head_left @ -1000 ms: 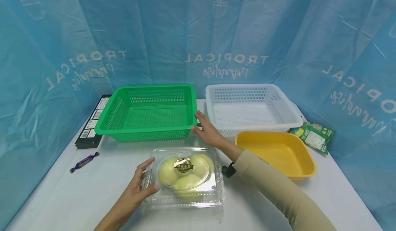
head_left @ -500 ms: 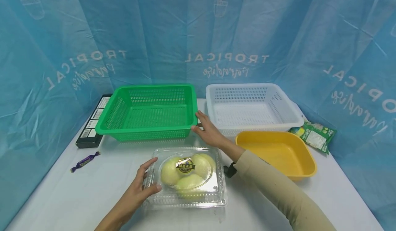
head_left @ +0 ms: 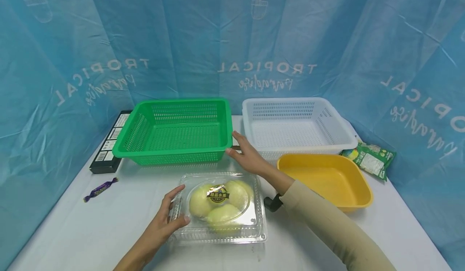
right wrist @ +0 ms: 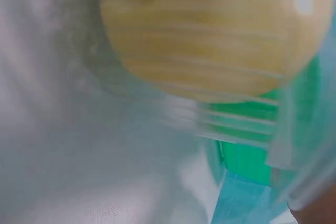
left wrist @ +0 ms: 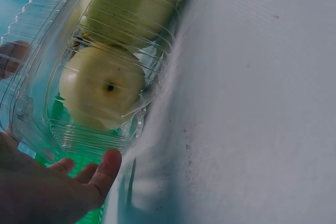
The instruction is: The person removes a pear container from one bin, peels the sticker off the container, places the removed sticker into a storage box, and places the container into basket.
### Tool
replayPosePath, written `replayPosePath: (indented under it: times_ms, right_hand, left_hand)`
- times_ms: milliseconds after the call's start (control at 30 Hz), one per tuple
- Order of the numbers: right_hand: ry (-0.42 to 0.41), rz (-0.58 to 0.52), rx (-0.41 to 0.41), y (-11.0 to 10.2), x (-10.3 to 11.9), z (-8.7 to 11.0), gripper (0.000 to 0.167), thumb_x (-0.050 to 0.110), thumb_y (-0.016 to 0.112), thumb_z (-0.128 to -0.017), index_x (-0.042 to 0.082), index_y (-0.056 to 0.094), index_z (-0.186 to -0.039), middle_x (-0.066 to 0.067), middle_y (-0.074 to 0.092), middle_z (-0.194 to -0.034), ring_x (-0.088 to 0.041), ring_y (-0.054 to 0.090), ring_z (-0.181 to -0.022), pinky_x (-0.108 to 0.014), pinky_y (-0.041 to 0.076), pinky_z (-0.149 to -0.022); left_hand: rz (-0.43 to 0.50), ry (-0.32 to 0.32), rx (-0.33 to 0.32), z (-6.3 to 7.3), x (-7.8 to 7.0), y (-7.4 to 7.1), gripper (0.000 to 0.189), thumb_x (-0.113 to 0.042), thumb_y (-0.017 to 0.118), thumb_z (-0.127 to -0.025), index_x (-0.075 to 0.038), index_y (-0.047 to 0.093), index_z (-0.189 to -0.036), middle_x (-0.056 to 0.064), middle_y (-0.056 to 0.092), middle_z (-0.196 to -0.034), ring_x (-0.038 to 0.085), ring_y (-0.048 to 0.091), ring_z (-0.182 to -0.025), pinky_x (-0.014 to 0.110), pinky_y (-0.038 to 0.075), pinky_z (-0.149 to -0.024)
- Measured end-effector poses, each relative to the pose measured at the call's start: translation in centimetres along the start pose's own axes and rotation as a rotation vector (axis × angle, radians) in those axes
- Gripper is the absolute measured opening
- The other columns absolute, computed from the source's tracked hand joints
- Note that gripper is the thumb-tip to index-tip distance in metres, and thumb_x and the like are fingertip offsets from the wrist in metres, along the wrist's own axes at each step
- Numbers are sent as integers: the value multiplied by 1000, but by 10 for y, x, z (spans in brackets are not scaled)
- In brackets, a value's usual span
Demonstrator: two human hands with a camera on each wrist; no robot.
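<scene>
A clear plastic fruit box [head_left: 239, 222] with a dark-and-gold label lies closed on the table, several pale yellow-green round fruits [head_left: 223, 213] inside. At its left end is my left hand [head_left: 160, 224], thumb and forefinger spread against the side. The left wrist view shows fingertips [left wrist: 110, 161] right at the box's end. Beyond the box, my right hand [head_left: 248, 156] touches the near right corner of the green basket [head_left: 174, 156], thumb at the front and fingers along the right side. The right wrist view is blurred, filled mostly by a fruit [right wrist: 210, 40] behind ribbed plastic.
A white basket [head_left: 298, 148] stands right of the green one. The yellow basin [head_left: 323, 182] sits in front of it, beside my right forearm. Farther right is a green packet [head_left: 372, 160]. A black box [head_left: 105, 166] and a purple-wrapped candy [head_left: 101, 189] lie at left.
The fruit box and my left hand have shifted slightly right together, mostly in the first half second. My right hand stays at the green basket's corner; its forearm has shifted a little.
</scene>
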State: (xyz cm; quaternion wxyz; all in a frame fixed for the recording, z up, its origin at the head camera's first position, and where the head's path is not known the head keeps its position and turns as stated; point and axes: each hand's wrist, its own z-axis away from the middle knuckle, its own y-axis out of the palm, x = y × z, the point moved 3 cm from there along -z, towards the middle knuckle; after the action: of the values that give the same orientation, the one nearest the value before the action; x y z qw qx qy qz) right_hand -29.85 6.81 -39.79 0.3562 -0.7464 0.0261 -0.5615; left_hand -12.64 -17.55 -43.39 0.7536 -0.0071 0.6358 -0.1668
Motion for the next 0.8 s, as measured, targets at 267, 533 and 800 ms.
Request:
replayPosePath:
  times_ms: [267,533,800]
  right_hand:
    - [-22,-15,1,-6,7,13,70,38,48,-98,11,13,-152,-9,14,-159,-32,47,-131,-45,42,-104]
    - [-51,-9,-10,-8,13,23,65,39,46,-98,11,20,-151,-8,26,-155,-32,44,-133,-47,43,-104]
    - [-80,-47,-39,-8,18,32,60,33,51,-97,10,28,-148,-7,40,-147,-30,45,-130,-44,42,-104]
  left_hand:
    - [-18,4,-21,-1,1,1,77,-25,62,-88,-37,16,-147,10,-3,-159,47,0,-143,76,13,-102]
    - [-12,12,-33,-1,1,2,76,-24,63,-88,-35,17,-148,11,1,-158,44,8,-143,73,26,-99]
    - [-15,20,-37,0,2,2,76,-24,63,-88,-37,18,-147,11,2,-158,44,8,-143,74,25,-99]
